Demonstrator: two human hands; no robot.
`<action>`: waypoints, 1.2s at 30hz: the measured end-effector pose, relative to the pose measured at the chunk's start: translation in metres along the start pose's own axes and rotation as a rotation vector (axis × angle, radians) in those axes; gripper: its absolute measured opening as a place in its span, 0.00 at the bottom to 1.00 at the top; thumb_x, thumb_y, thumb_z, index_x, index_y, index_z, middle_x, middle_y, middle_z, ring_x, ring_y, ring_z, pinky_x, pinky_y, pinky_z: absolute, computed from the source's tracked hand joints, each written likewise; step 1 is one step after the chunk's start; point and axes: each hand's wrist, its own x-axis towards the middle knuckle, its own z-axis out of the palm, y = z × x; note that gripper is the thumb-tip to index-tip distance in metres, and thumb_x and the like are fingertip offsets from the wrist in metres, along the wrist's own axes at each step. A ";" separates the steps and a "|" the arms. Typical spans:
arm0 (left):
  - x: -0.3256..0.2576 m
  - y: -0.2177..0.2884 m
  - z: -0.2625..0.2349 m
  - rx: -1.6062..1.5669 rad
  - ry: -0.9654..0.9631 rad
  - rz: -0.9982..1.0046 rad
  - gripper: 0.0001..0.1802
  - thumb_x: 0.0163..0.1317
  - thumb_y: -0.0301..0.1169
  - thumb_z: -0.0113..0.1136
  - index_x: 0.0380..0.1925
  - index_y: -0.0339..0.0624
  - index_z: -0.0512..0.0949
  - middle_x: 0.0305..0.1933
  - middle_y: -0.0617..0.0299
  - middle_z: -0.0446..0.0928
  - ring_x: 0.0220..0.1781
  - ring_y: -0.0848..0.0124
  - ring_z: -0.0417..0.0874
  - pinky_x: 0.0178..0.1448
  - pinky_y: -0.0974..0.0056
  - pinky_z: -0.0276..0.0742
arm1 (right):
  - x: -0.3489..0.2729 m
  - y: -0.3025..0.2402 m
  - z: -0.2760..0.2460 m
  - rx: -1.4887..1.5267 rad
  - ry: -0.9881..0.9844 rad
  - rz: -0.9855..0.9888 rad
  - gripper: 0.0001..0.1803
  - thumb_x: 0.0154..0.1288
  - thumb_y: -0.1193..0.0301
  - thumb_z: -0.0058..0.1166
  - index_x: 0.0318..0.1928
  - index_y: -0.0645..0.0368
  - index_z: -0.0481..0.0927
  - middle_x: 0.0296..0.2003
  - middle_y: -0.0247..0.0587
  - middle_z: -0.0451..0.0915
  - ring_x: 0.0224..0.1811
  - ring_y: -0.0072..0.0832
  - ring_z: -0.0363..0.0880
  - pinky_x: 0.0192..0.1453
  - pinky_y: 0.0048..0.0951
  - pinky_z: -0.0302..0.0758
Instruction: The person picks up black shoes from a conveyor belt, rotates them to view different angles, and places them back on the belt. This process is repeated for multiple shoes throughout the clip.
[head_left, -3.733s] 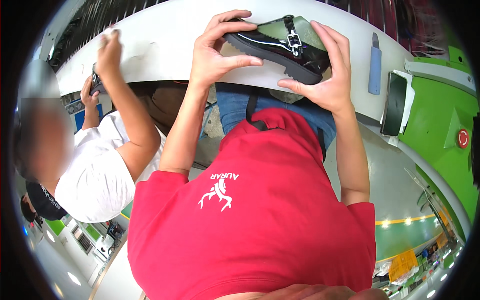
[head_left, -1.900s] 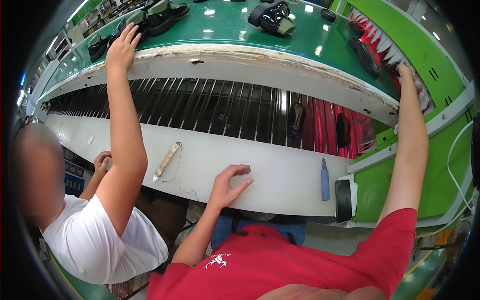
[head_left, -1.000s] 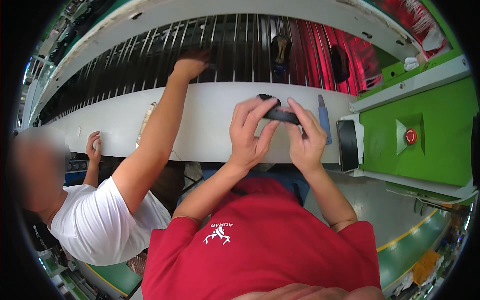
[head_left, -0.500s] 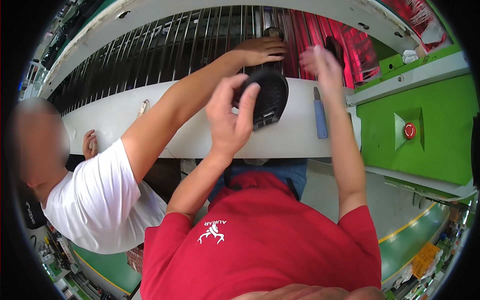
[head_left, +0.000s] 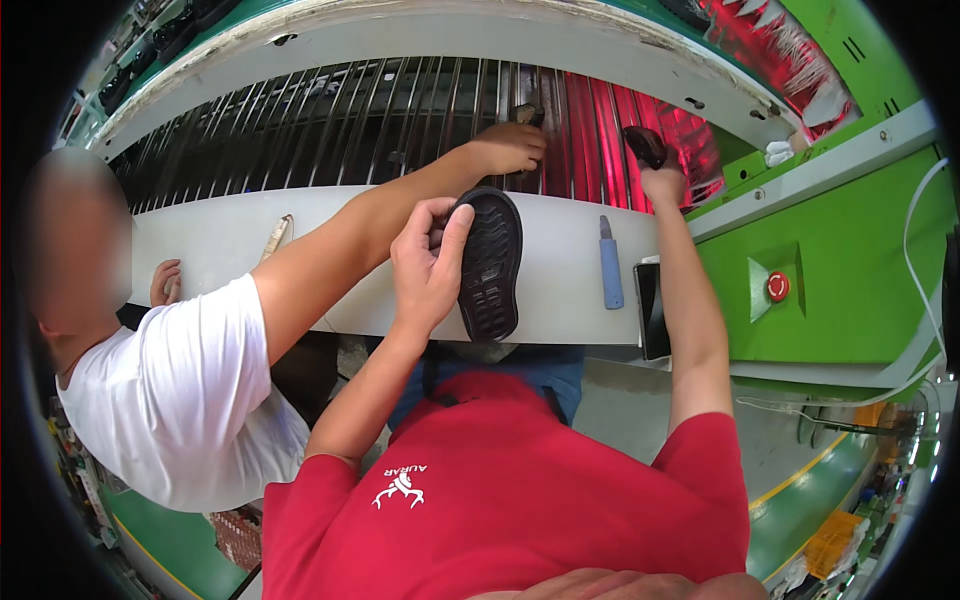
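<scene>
My left hand (head_left: 425, 265) grips a black shoe sole (head_left: 490, 265) by its edge. The sole is held upright over the white ledge, its ridged tread showing, thumb on the tread side. My right hand (head_left: 663, 185) reaches over the metal rollers (head_left: 590, 135) in red light and is closed on the near end of a glossy black shoe (head_left: 646, 147); its fingers are partly hidden. A co-worker's hand (head_left: 510, 148), coming from the left, rests at another dark shoe piece (head_left: 528, 116) on the rollers.
A blue-handled knife (head_left: 610, 265) lies on the white ledge (head_left: 560, 290), with a phone-like black slab (head_left: 653, 310) beside it at the edge. A green machine housing with a red stop button (head_left: 778, 287) stands right. The co-worker in a white shirt (head_left: 190, 400) stands close at left.
My right hand has moved onto the black shoe on the rollers and closed on it. My left hand has turned the sole upright and lowered it nearer. The co-worker's hand stays by its shoe piece.
</scene>
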 end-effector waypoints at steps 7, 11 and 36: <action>0.004 -0.011 0.000 -0.030 0.034 0.056 0.15 0.84 0.36 0.65 0.55 0.33 0.81 0.41 0.61 0.89 0.42 0.81 0.84 0.46 0.71 0.80 | -0.142 -0.091 -0.134 0.160 0.136 -0.847 0.37 0.63 0.80 0.65 0.74 0.45 0.81 0.71 0.43 0.82 0.73 0.53 0.80 0.73 0.54 0.80; 0.008 -0.015 -0.006 -0.059 0.002 -0.039 0.15 0.85 0.33 0.63 0.62 0.36 0.80 0.39 0.63 0.89 0.41 0.82 0.84 0.47 0.72 0.80 | -0.216 -0.084 -0.137 -0.127 -0.287 -1.305 0.37 0.55 0.81 0.70 0.67 0.45 0.87 0.77 0.34 0.77 0.84 0.55 0.66 0.83 0.53 0.74; 0.012 -0.012 0.011 -0.181 0.015 -0.070 0.18 0.82 0.38 0.69 0.50 0.29 0.89 0.39 0.65 0.88 0.40 0.81 0.83 0.45 0.72 0.81 | -0.269 -0.148 -0.095 1.049 -0.301 -0.383 0.15 0.80 0.67 0.70 0.56 0.65 0.90 0.46 0.41 0.89 0.43 0.25 0.88 0.49 0.29 0.84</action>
